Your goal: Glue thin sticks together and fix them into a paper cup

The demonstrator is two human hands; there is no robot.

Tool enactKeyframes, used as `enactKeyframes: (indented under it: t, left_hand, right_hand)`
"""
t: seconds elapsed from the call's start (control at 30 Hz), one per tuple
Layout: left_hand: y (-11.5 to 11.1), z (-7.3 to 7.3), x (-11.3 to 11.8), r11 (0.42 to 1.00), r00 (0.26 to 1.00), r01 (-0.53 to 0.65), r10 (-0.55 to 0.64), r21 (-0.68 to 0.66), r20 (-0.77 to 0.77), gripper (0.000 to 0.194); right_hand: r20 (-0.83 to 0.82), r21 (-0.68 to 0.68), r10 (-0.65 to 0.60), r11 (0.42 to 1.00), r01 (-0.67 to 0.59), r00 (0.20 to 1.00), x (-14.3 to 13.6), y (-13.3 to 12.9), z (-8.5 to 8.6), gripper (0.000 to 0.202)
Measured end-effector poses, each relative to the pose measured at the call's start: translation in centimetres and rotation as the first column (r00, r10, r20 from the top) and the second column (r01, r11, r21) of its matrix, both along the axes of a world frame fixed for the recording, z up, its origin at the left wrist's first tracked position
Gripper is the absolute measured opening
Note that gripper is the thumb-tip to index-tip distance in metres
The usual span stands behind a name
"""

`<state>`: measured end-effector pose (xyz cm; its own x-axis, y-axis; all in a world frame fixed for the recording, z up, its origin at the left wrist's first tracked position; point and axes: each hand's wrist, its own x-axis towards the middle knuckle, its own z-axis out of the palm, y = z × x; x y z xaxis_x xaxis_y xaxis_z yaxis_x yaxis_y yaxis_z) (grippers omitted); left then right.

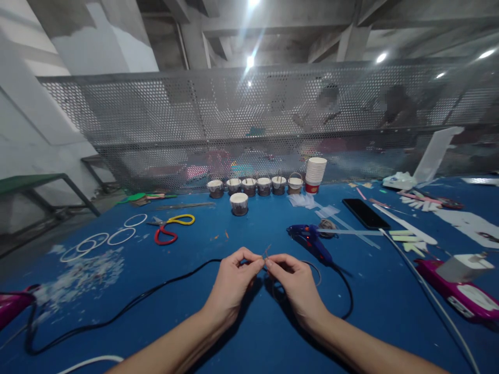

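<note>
My left hand (pixel 237 278) and my right hand (pixel 295 283) meet over the middle of the blue table, thumbs and forefingers pinched together. Between the fingertips is a thin brown cord (pixel 267 250), its short end poking up. More of it hangs in a loose loop (pixel 320 276) behind and under my right hand. Just beyond my right hand lies a blue hot glue gun (pixel 310 240), beside a small coil of brown cord (pixel 327 225). A small brown-and-white cup (pixel 239 204) stands ahead of my hands.
Several similar cups (pixel 264 187) line the back, beside stacked paper cups (pixel 315 174). Scissors (pixel 167 228) and white rings (pixel 121 236) lie left. At right are a phone (pixel 365 213), a pink power strip (pixel 456 291) and a white cable (pixel 432 301). A black cable (pixel 144 297) crosses the left side.
</note>
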<state>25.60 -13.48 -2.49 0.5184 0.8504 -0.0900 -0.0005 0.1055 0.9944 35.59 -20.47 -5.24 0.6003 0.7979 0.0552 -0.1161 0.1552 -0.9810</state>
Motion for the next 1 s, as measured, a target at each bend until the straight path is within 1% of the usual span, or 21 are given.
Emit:
enactKeyframes:
  t: [0.17, 0.37, 0.53, 0.63, 0.8, 0.9, 1.0]
  left_hand:
    - [0.11, -0.20, 0.02, 1.000, 1.000, 0.001, -0.001, 0.016, 0.003, 0.020]
    - [0.02, -0.21, -0.02, 1.000, 1.000, 0.000, 0.000, -0.005, 0.020, 0.020]
    - [0.13, -0.28, 0.00, 0.995, 0.997, 0.062, -0.058, -0.084, 0.052, 0.017]
    - [0.23, -0.32, 0.00, 0.992, 0.994, 0.092, -0.087, -0.082, 0.062, 0.019]
    - [0.12, -0.23, 0.00, 0.996, 0.995, 0.080, -0.076, -0.047, 0.065, 0.024]
    - [0.08, -0.28, 0.02, 0.995, 0.993, 0.081, -0.074, -0.064, 0.097, 0.025]
    - [0.10, -0.45, 0.01, 0.992, 0.995, 0.078, -0.070, -0.099, 0.076, 0.025]
  right_hand:
    - [-0.001, 0.014, -0.001, 1.000, 0.001, 1.000, 0.04, -0.04, -0.03, 0.020]
    - [0.005, 0.014, -0.004, 1.000, 0.004, 1.000, 0.02, 0.01, -0.03, 0.019]
    - [0.007, 0.010, 0.008, 1.000, -0.008, 1.000, 0.13, 0.07, -0.30, 0.019]
    - [0.004, 0.006, 0.007, 1.000, -0.007, 1.000, 0.22, 0.05, -0.30, 0.020]
    - [0.009, 0.011, -0.017, 1.000, 0.017, 1.000, 0.27, 0.07, -0.15, 0.021]
    - [0.006, 0.014, -0.017, 1.000, 0.017, 1.000, 0.29, 0.12, -0.23, 0.022]
    - [0.010, 0.011, -0.012, 1.000, 0.012, 1.000, 0.33, 0.15, -0.37, 0.022]
